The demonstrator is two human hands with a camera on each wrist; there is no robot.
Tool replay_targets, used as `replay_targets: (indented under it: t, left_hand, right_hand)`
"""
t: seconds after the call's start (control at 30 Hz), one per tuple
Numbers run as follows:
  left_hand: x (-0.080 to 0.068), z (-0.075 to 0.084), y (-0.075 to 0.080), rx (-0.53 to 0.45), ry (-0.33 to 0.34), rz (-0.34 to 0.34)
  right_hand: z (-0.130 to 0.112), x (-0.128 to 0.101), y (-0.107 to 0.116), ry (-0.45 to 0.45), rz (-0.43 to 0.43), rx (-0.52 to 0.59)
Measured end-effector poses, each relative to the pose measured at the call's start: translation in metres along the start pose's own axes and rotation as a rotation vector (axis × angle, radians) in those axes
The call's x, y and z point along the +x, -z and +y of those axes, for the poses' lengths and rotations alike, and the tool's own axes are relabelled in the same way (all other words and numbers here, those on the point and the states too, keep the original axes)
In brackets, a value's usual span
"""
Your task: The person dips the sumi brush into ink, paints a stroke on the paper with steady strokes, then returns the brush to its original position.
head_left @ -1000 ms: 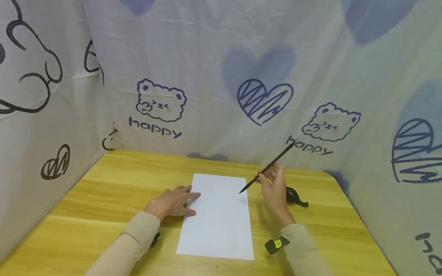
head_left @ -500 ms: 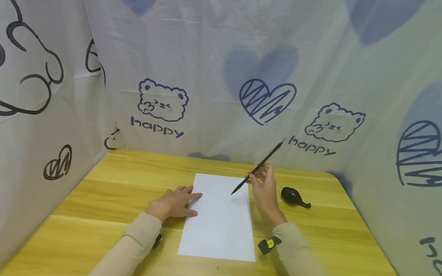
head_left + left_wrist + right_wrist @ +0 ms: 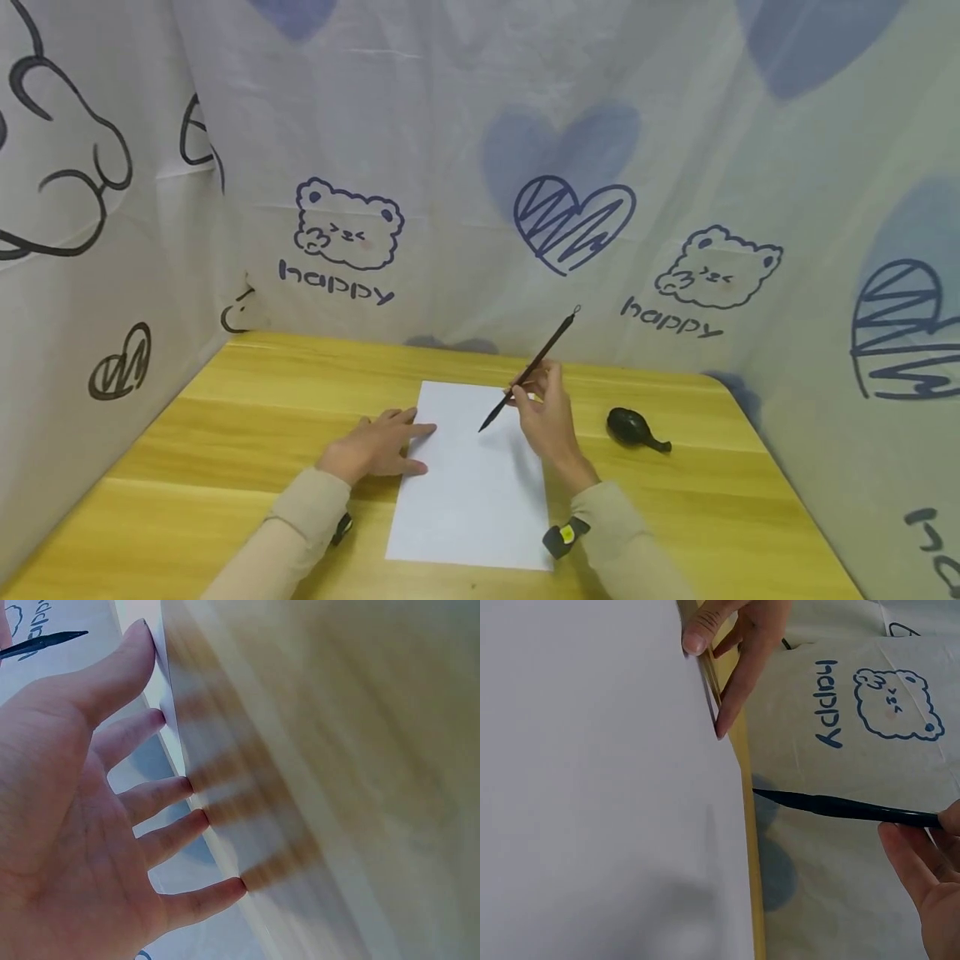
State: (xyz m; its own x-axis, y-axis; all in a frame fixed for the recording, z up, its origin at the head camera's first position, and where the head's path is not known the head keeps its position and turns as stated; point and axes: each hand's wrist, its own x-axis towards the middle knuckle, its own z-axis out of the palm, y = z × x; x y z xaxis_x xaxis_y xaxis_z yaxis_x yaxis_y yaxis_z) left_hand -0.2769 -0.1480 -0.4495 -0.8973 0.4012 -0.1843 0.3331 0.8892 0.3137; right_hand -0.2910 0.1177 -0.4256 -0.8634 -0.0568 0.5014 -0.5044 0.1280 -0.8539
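A blank white sheet of paper (image 3: 468,500) lies on the wooden table. My left hand (image 3: 378,446) rests at its left edge with fingers spread and fairly straight; thumb and index finger touch the sheet. In the left wrist view the fingertips of that hand (image 3: 97,772) press down along the paper's edge. My right hand (image 3: 551,421) pinches a dark writing brush (image 3: 536,358) between thumb and fingers over the upper right of the sheet. The brush slants, its pointed tip down and to the left. In the right wrist view the brush tip (image 3: 780,796) appears apart from the paper.
On the right of the table (image 3: 697,500) lies a black, rounded object with a narrow spout-like end (image 3: 633,427). A white cloth (image 3: 450,275) printed with hearts and bears hangs behind the table and at both sides. Dark devices are strapped at both wrists.
My right hand has moved left with the brush, bringing its tip from the paper's right edge to over the sheet's upper middle. The left hand has stayed in place.
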Motion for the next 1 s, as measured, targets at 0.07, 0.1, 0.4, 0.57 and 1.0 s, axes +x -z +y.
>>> replay_targets:
  t: [0.07, 0.1, 0.4, 0.57, 1.0]
  left_hand:
    - [0.000, -0.001, 0.000, -0.005, 0.003, -0.005]
    - [0.000, -0.001, 0.000, -0.008, 0.005, -0.007]
    - [0.002, -0.001, 0.003, -0.010, -0.002, -0.004]
    - [0.003, -0.001, 0.005, -0.005, -0.001, -0.003]
    - [0.002, 0.001, 0.002, 0.010, 0.011, -0.016]
  right_hand:
    - [0.000, -0.001, -0.004, -0.005, -0.014, 0.006]
    - [0.001, -0.001, -0.006, -0.004, -0.018, 0.003]
    - [-0.001, -0.002, -0.016, 0.011, -0.051, -0.006]
    - [-0.004, -0.003, -0.018, 0.010, -0.064, -0.016]
    - [-0.001, -0.009, -0.018, 0.020, -0.076, -0.042]
